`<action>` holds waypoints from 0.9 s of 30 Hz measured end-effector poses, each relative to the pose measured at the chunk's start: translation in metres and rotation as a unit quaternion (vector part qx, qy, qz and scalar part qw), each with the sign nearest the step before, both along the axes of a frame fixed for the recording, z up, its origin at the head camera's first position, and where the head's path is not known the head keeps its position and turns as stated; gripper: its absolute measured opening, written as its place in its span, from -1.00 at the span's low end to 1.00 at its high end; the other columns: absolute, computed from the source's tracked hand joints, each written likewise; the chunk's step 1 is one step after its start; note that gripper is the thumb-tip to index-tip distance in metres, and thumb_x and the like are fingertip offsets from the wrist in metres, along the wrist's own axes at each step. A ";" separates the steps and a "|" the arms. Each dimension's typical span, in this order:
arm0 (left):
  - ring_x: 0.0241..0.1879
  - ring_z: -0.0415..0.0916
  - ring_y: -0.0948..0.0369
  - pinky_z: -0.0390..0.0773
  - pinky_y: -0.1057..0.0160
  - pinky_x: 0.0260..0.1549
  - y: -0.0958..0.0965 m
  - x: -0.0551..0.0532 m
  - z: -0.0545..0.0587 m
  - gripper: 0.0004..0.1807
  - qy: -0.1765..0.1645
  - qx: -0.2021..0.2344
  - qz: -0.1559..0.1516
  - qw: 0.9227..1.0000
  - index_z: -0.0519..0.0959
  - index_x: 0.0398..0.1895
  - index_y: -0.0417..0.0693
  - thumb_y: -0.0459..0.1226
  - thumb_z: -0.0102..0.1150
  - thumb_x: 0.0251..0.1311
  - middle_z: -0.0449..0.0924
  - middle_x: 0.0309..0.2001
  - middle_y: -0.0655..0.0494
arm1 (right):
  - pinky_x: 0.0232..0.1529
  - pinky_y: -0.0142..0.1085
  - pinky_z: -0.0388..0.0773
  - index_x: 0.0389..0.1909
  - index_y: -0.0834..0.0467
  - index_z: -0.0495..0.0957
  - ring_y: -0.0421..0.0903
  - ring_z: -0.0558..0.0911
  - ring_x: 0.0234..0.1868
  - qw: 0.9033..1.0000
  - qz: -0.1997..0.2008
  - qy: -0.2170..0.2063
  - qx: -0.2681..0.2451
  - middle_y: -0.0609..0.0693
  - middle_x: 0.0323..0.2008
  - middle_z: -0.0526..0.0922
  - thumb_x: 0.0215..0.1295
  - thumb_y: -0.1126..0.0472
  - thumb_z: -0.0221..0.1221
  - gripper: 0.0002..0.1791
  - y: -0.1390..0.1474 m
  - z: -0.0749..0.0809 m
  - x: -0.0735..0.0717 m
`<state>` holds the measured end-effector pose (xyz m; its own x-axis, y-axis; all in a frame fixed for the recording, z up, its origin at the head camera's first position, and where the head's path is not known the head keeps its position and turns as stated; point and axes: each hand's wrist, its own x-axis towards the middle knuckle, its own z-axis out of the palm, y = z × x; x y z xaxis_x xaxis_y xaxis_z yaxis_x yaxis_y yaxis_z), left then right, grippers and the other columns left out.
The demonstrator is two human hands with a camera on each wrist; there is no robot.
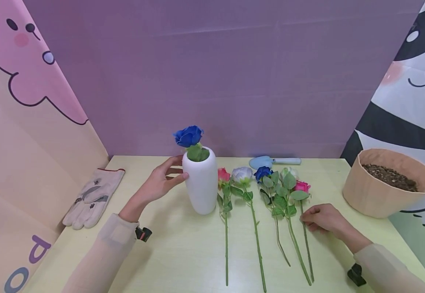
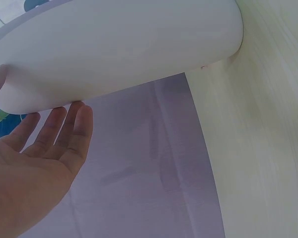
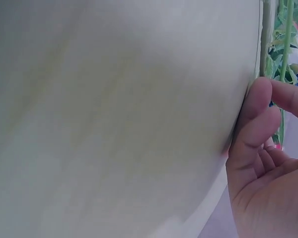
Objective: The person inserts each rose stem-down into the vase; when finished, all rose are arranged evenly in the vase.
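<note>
A white vase (image 1: pixel 202 185) stands upright with one blue rose (image 1: pixel 189 136) in its mouth. My left hand (image 1: pixel 163 179) holds the vase near its top, thumb on the near side and fingers behind. In the left wrist view, the fingertips (image 2: pixel 82 119) touch the vase wall (image 2: pixel 124 49). At the right, my right hand (image 1: pixel 324 219) pinches the stem of a deep pink rose (image 1: pixel 302 186) lying on the table. In the right wrist view, the right thumb and index finger meet at the stem, and the other fingers are curled.
Left of the pink rose lie a coral rose (image 1: pixel 223 175), a pale lilac flower (image 1: pixel 242 175), another blue rose (image 1: pixel 262 173) and a white flower (image 1: pixel 289 173). A small trowel (image 1: pixel 261 162) lies behind. Gloves (image 1: pixel 93 198) are at left, a soil-filled pot (image 1: pixel 366 191) at right.
</note>
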<state>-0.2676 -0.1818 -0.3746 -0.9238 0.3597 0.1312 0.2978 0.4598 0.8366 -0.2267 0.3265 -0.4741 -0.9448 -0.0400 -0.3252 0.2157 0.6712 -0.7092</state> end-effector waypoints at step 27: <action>0.31 0.47 -0.02 0.60 -0.09 0.15 -0.001 -0.001 -0.001 -0.30 -0.001 0.004 -0.001 1.000 0.26 0.44 0.34 0.15 0.22 0.27 0.39 0.35 0.14 | -0.31 -0.31 0.70 0.16 0.53 0.43 -0.28 0.72 -0.33 0.996 0.001 0.002 -0.089 -0.06 -0.27 0.76 0.43 0.19 0.14 -0.51 0.021 0.018 0.000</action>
